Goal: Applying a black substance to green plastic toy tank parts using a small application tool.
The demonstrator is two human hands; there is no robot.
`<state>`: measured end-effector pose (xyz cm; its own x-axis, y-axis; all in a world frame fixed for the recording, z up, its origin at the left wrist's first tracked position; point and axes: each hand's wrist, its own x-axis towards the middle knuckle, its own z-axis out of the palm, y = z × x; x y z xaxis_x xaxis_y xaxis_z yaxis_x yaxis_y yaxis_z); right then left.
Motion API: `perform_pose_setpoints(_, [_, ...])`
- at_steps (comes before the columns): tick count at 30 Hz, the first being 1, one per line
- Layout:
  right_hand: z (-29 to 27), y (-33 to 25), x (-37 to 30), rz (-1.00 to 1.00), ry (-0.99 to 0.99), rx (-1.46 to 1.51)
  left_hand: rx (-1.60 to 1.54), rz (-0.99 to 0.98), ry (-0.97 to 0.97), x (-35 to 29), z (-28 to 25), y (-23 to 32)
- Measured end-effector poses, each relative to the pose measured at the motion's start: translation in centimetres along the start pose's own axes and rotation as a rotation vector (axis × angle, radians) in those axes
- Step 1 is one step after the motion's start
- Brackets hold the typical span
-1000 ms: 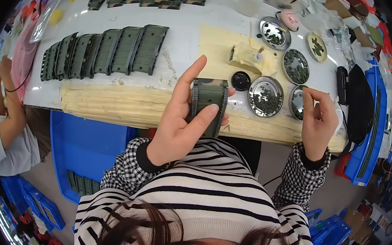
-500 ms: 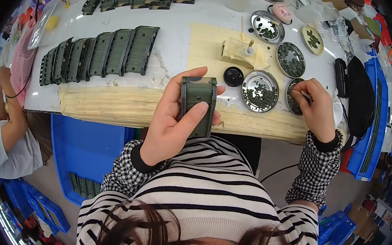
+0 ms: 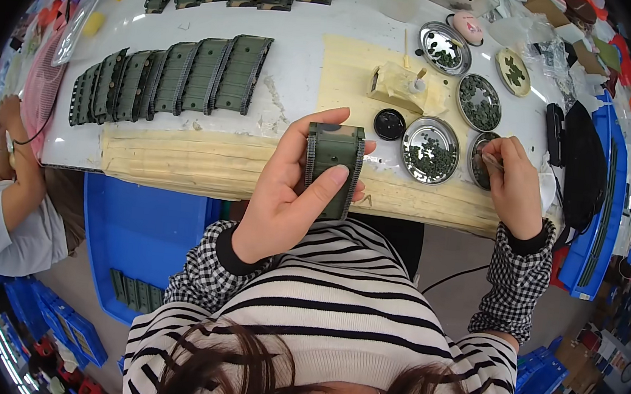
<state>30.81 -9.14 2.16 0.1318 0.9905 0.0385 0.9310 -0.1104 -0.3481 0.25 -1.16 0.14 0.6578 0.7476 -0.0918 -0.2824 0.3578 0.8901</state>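
Note:
My left hand (image 3: 289, 194) holds a dark green curved plastic piece (image 3: 335, 153) upright over the table edge, its thumb pressed on the face. The piece has ridged sides and a camouflage patch at its top end. Off to the right, my right hand (image 3: 516, 182) is closed in a pinch on a thin metallic tool that looks like tweezers (image 3: 492, 161). It reaches over a small round metal dish (image 3: 470, 166), which the fingers partly hide. Just left of that stands a larger metal dish (image 3: 427, 182) with many small green parts inside.
More dishes of green parts stand behind, including a metal dish (image 3: 459, 108) and a pale dish (image 3: 525, 86). A round black container (image 3: 390, 124) sits near a tape-wrapped block (image 3: 398, 91). Similar green pieces (image 3: 171, 77) line the table's left. Another person's arm (image 3: 20, 184) is at far left.
The view has shifted slightly, so the table things sit a little further right. My left hand keeps its hold on the green piece; my right hand stays at the small dish, its fingers slightly changed.

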Motion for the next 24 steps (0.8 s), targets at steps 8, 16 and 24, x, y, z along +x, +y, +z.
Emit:
perform_pose_setpoints(8, [-0.4, -0.4, -0.3, -0.017, 0.161, 0.147, 0.002, 0.082, 0.002, 0.1, 0.2, 0.1])
perform_pose_setpoints(16, [1.0, -11.1, 0.1, -0.116, 0.232, 0.461, 0.109, 0.034, -0.059, 0.5, 0.7, -0.8])
perform_pose_setpoints(24, [3.2, -13.4, 1.2, -0.539, 0.325, 0.278, 0.164, 0.164, -0.056, 1.1, -0.2, -1.7])
